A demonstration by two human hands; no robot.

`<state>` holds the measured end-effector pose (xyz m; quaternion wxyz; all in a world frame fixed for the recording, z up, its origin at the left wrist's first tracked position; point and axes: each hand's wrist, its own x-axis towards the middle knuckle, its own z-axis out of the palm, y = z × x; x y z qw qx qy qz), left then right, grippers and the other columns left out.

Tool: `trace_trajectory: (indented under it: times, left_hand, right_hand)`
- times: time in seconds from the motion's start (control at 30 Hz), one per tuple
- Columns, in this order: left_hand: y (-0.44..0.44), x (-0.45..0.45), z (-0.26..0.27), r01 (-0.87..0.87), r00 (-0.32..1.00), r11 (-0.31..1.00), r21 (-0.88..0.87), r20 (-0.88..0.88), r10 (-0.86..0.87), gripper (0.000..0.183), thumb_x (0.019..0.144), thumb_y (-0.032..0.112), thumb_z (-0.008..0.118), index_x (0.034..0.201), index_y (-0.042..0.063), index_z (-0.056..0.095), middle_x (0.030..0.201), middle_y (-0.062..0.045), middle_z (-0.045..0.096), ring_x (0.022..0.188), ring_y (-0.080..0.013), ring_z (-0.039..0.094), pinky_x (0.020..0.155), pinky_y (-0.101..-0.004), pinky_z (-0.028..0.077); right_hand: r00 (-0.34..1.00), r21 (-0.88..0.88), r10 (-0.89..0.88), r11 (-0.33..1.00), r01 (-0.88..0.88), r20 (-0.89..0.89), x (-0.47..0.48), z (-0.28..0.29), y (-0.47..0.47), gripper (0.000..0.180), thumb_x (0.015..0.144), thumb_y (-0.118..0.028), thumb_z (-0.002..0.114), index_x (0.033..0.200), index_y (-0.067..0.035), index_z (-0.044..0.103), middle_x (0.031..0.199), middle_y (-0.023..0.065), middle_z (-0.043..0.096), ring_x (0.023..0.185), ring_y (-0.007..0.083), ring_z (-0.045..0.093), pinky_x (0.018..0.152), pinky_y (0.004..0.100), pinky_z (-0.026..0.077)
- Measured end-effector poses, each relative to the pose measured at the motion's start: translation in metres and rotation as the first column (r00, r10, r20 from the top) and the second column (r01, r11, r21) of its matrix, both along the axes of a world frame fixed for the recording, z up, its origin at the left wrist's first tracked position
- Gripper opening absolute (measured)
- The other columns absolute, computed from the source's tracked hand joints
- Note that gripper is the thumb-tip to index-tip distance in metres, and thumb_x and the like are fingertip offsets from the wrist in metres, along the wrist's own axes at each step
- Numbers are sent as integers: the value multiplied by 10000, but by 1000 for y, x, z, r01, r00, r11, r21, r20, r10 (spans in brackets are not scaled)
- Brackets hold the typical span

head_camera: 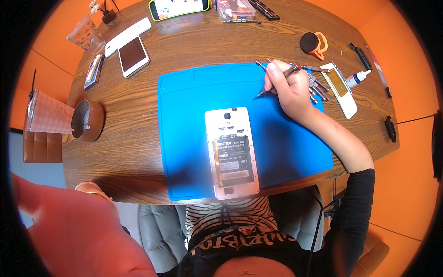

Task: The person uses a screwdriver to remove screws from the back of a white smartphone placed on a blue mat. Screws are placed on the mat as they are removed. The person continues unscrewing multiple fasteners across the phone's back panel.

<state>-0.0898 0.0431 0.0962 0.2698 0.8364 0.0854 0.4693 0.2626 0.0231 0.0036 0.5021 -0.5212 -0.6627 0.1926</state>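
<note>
My right hand [290, 86] grips a slim precision screwdriver [289, 71] like a pen. Its tip points down at the blue silicone work mat [187, 138], close to several tiny screws [266, 107]. Nearer to me on the mat lies a smartphone [251, 119] with its back cover off; its camera, card slots and the labelled battery bay show. Metal tool tips [259, 64] stick out past my fingers; the rest of them is hidden. A blurred left arm [83, 232] fills the lower left close to the camera, and its hand is out of view.
Right of my hand lie screwdrivers [320, 85], a white phone cover [347, 104], a small bottle [358, 78] and an orange suction cup [322, 45]. Left stand a brown pot [98, 119], a tilted cup [52, 114] and a white phone [133, 57]. A propped phone [180, 7] is at the back.
</note>
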Motion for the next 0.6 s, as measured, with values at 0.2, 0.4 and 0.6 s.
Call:
trace_trajectory:
  times: [0.2, 0.4, 0.6]
  left_hand:
    - [2, 0, 4, 23, 999, 998, 57, -44, -20, 176, 804, -88, 543, 944, -1, 604, 997, -99, 534, 905, -195, 530, 796, -313, 431]
    - [14, 8, 13, 87, 986, 972, 220, -159, -52, 190, 803, -107, 530, 948, -15, 611, 1006, -108, 539, 914, -200, 536, 802, -312, 436]
    - [36, 33, 21, 161, 964, 884, 439, -262, -45, 205, 802, -127, 517, 952, -28, 617, 1015, -116, 545, 923, -206, 543, 808, -312, 441]
  right_hand:
    - [999, 12, 19, 1000, -18, -44, 0, -2, 1, 409, 1028, -210, 492, 676, -18, 575, 625, 64, 571, 585, 133, 545, 575, 285, 430]
    - [976, -51, 15, 998, -27, -218, -4, 4, -4, 441, 1037, -262, 488, 669, -30, 563, 620, 12, 545, 571, 79, 479, 549, 254, 386]
    - [884, -298, 9, 940, -168, -467, -12, 9, -15, 436, 1032, -342, 503, 693, -71, 546, 604, -45, 463, 533, 24, 381, 498, 202, 277]
